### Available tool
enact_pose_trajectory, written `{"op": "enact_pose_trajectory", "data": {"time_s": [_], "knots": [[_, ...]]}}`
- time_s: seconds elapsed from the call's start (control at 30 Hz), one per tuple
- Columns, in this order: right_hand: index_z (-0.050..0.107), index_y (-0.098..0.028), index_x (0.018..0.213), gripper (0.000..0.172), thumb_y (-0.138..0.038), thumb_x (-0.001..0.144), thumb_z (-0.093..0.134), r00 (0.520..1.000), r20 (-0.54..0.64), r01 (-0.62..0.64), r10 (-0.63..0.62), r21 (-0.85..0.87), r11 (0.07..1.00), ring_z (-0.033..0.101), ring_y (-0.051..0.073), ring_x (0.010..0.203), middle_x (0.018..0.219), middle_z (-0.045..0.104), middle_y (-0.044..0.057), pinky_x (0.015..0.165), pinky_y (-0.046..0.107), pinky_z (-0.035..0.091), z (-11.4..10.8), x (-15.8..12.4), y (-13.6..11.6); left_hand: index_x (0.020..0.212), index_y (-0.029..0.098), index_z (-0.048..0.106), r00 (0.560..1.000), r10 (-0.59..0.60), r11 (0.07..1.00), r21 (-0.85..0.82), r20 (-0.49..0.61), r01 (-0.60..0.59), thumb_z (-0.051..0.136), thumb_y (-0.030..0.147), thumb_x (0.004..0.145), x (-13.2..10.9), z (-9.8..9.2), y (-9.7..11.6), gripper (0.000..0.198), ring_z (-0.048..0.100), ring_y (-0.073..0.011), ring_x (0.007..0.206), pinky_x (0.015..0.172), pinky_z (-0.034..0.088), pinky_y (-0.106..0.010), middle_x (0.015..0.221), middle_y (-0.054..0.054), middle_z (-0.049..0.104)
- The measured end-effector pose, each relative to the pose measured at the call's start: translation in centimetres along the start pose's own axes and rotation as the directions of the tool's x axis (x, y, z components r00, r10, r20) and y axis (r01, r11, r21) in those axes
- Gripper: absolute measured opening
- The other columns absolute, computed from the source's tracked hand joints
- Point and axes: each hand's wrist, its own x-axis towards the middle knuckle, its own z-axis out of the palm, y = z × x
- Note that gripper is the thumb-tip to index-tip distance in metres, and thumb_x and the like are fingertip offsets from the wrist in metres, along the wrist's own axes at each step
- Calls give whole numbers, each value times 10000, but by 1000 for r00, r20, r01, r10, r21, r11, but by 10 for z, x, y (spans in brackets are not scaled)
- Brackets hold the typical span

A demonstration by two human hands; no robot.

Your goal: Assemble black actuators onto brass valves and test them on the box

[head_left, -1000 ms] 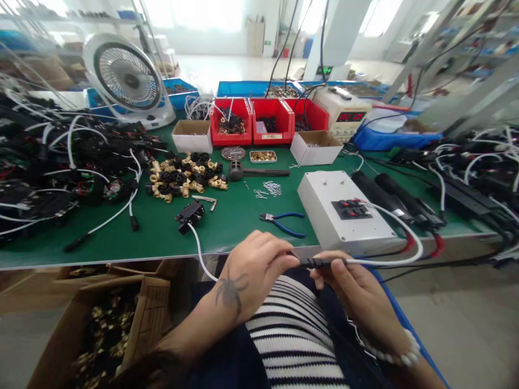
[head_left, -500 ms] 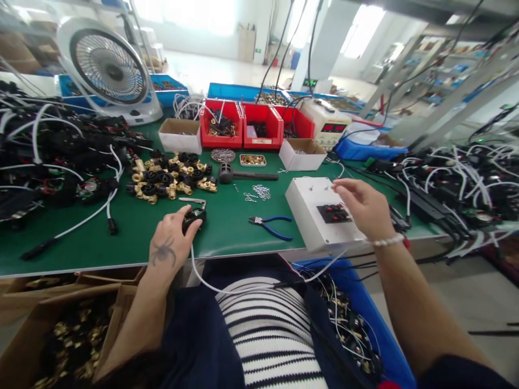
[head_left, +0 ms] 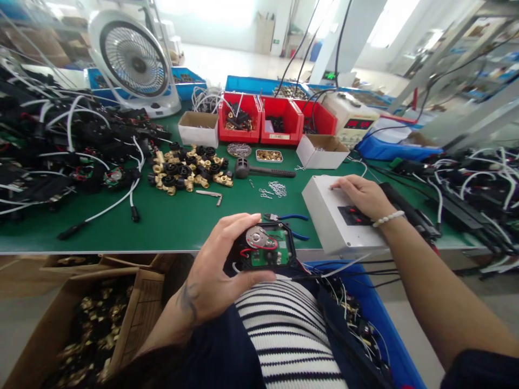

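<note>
My left hand (head_left: 223,265) is closed around the edge of a black housing (head_left: 292,246), tilted so its inside faces me. Inside are a green circuit board (head_left: 279,249), a round silver motor-like part (head_left: 257,237) and red wires. My right hand (head_left: 363,199) rests over a white switch box (head_left: 324,216), its thumb and fingertips closed at a toggle switch on top, which they mostly hide. Beside the fingers, a black terminal block with red tabs (head_left: 353,215) sits on the box. Blue-handled cutters (head_left: 294,217) lie just behind the housing, partly hidden by it.
Brass fittings (head_left: 190,167), a black mallet (head_left: 263,172), metal clips (head_left: 278,188) and a small metal tool (head_left: 211,195) lie on the green table (head_left: 174,216). Red bins (head_left: 279,121) stand behind. Wired assemblies heap up at both sides. A blue crate (head_left: 389,324) sits below.
My left hand has lifted the black housing off the table and brought it rightward and nearer, turning its inside towards me. My right hand has lowered onto the box's switch. The view has shifted left.
</note>
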Motion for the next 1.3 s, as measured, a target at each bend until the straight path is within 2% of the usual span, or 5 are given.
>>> {"op": "enact_pose_trajectory", "data": {"time_s": [0.37, 0.63, 0.83, 1.03, 1.3], "knots": [[709, -177, 786, 355, -436, 877, 485, 998, -34, -53, 53, -22, 998, 666, 249, 959, 957, 754, 128, 923, 382, 473, -1, -7, -11, 1435, 316, 368, 997, 77, 995, -69, 15, -76, 814, 296, 754, -3, -3, 11, 815, 450, -137, 1292, 1131, 345, -221, 1367, -3, 508], [701, -160, 1044, 354, -429, 903, 518, 943, -328, -41, 62, 71, 997, 667, 268, 1007, 1061, 719, 181, 934, 411, 494, -20, -48, -33, 1426, 352, 388, 996, 84, 995, -47, -7, -84, 808, 309, 751, -4, -4, 11, 796, 478, -198, 1280, 1115, 411, -333, 1342, -29, 541], [424, -387, 1440, 883, -502, 663, 828, 948, 166, 101, -270, 650, 754, 682, 227, 1000, 1288, 632, 58, 906, 377, 568, 23, -117, -115, 1452, 406, 333, 1000, 21, 996, -90, 9, -20, 807, 357, 743, -3, 8, 13, 855, 547, -260, 1228, 1066, 481, -441, 1363, -50, 548], [503, -452, 1349, 726, -293, 722, 832, 950, 131, 99, -283, 735, 670, 613, 177, 1187, 1309, 621, -33, 1024, 278, 498, 45, -139, -148, 1461, 382, 325, 996, 52, 992, -120, 68, -44, 802, 385, 744, -1, 4, 17, 861, 532, -199, 1254, 1094, 447, -324, 1364, -21, 561], [514, -326, 1326, 636, -172, 765, 771, 940, 211, 47, -270, 700, 712, 659, 186, 1117, 1287, 647, 21, 994, 297, 532, 61, -133, -141, 980, 196, 628, 992, 106, 991, 69, 62, -111, 526, 214, 959, 12, 4, 13, 106, 585, -156, 1031, 905, 502, -280, 1068, -63, 619]]}}
